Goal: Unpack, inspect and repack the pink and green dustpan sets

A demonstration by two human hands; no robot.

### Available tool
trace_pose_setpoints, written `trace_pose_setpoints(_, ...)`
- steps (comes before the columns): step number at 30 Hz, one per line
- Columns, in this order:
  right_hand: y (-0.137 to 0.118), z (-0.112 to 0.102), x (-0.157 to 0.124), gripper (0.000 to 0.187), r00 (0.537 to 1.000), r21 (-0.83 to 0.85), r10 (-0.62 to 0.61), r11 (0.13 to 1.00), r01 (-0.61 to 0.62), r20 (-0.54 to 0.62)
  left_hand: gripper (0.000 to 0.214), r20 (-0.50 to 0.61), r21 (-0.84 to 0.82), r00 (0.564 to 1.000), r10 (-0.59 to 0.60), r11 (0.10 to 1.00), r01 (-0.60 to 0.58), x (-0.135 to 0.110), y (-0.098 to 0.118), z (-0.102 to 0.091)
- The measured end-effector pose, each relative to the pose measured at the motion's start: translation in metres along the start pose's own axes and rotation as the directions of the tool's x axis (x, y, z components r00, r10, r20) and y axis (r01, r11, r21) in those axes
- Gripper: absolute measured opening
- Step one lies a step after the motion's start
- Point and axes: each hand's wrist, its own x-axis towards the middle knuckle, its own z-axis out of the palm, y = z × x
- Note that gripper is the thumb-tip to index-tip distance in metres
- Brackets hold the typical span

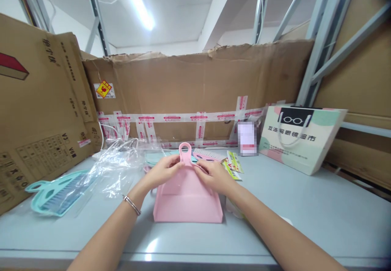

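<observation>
The person's left hand and right hand are jointly supporting a pink dustpan at the middle of the grey table. The left hand is pinching the left shoulder of the pan beside the handle base, its thumb lying along the near face. The right hand is clasping the opposite shoulder in the same manner. The fingers behind the pan are largely hiding from view. The looped handle is pointing upward and away from the person; the wide mouth is facing the person. Whether the lower lip is touching the table, I cannot tell.

A metal bracelet is encircling the left wrist. Behind the hands, a pink brush with pale bristles is lying partly covered, and printed cards are lying just to its right. Clear plastic wrapping is spreading across the table to the left; near it, a teal dustpan is lying with a brush nested against it.

At the rear right, a paper bag is standing beside a pixelated upright panel. A taped cardboard sheet is backing the table, and a large carton is bordering the left side.
</observation>
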Motion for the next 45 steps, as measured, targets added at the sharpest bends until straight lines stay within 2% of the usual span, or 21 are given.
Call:
trace_pose_setpoints(4, 0.000, 0.000, -0.001, 0.027, 1.000, -0.004, 0.009, 1.000, -0.009, 0.016, 0.030, -0.028, 0.035, 0.999, -0.017, 0.999, 0.018, 0.000, 0.001, 0.001)
trace_pose_setpoints(8, -0.001, 0.001, -0.001, 0.026, 0.999, 0.040, 0.020, 0.999, -0.021, 0.025, 0.030, -0.029, -0.002, 0.999, -0.013, 1.000, 0.013, 0.001, 0.003, 0.002)
trace_pose_setpoints(13, 0.000, 0.002, 0.001, 0.027, 0.997, 0.076, 0.037, 0.996, -0.042, 0.069, 0.029, -0.011, 0.002, 0.998, -0.068, 0.998, 0.068, 0.001, 0.012, -0.001)
trace_pose_setpoints(18, -0.001, 0.007, 0.001, 0.030, 0.996, 0.104, 0.030, 0.994, -0.038, 0.079, 0.032, 0.153, -0.167, 0.981, -0.120, 0.975, 0.145, -0.003, 0.007, -0.009)
trace_pose_setpoints(20, -0.002, 0.006, 0.002, 0.032, 0.994, 0.131, 0.044, 0.990, -0.057, 0.098, 0.035, 0.172, -0.236, 0.974, -0.145, 0.954, 0.184, -0.004, 0.000, -0.010)
trace_pose_setpoints(22, -0.001, -0.001, 0.003, 0.033, 0.991, 0.182, 0.077, 0.978, -0.096, 0.113, 0.035, 0.160, -0.260, 0.973, -0.166, 0.944, 0.204, -0.006, -0.007, -0.012)
trace_pose_setpoints(25, 0.006, -0.026, 0.009, 0.035, 0.981, 0.270, 0.171, 0.944, -0.190, 0.093, 0.035, 0.174, -0.279, 0.969, -0.176, 0.935, 0.220, -0.008, -0.014, -0.016)
trace_pose_setpoints(27, 0.015, -0.046, 0.013, 0.034, 0.971, 0.207, 0.224, 0.949, -0.235, 0.079, 0.037, 0.166, -0.293, 0.966, -0.200, 0.925, 0.242, -0.010, -0.015, -0.018)
trace_pose_setpoints(29, 0.028, -0.062, 0.018, 0.027, 0.965, 0.026, 0.237, 0.970, -0.241, 0.110, 0.040, 0.134, -0.304, 0.963, -0.232, 0.915, 0.263, -0.012, -0.016, -0.018)
trace_pose_setpoints(31, 0.043, -0.065, 0.021, 0.023, 0.959, -0.160, 0.229, 0.966, -0.203, 0.165, 0.042, 0.102, -0.320, 0.960, -0.261, 0.905, 0.280, -0.013, -0.016, -0.016)
trace_pose_setpoints(33, 0.057, -0.057, 0.024, 0.032, 0.954, -0.266, 0.195, 0.955, -0.132, 0.226, 0.044, 0.075, -0.344, 0.956, -0.285, 0.892, 0.293, -0.013, -0.016, -0.011)
trace_pose_setpoints(36, 0.068, -0.035, 0.030, 0.050, 0.947, -0.302, 0.081, 0.953, 0.018, 0.312, 0.043, 0.072, -0.393, 0.952, -0.298, 0.869, 0.302, -0.014, -0.017, -0.003)
trace_pose_setpoints(38, 0.069, -0.023, 0.037, 0.054, 0.924, -0.270, -0.041, 0.951, 0.153, 0.381, 0.043, 0.105, -0.429, 0.949, -0.298, 0.847, 0.313, -0.014, -0.018, 0.001)
trace_pose_setpoints(40, 0.067, -0.016, 0.049, 0.041, 0.882, -0.229, -0.137, 0.937, 0.262, 0.450, 0.045, 0.127, -0.448, 0.943, -0.308, 0.831, 0.331, -0.015, -0.021, 0.003)
trace_pose_setpoints(42, 0.066, -0.016, 0.063, 0.021, 0.849, -0.204, -0.170, 0.930, 0.306, 0.500, 0.047, 0.119, -0.449, 0.937, -0.329, 0.824, 0.346, -0.014, -0.024, 0.004)
trace_pose_setpoints(43, 0.066, -0.018, 0.069, 0.014, 0.846, -0.202, -0.169, 0.930, 0.306, 0.506, 0.048, 0.106, -0.447, 0.935, -0.339, 0.824, 0.350, -0.014, -0.025, 0.004)
trace_pose_setpoints(45, 0.067, -0.029, 0.080, 0.011, 0.867, -0.211, -0.162, 0.934, 0.289, 0.471, 0.048, 0.082, -0.443, 0.935, -0.345, 0.828, 0.344, -0.014, -0.029, 0.004)
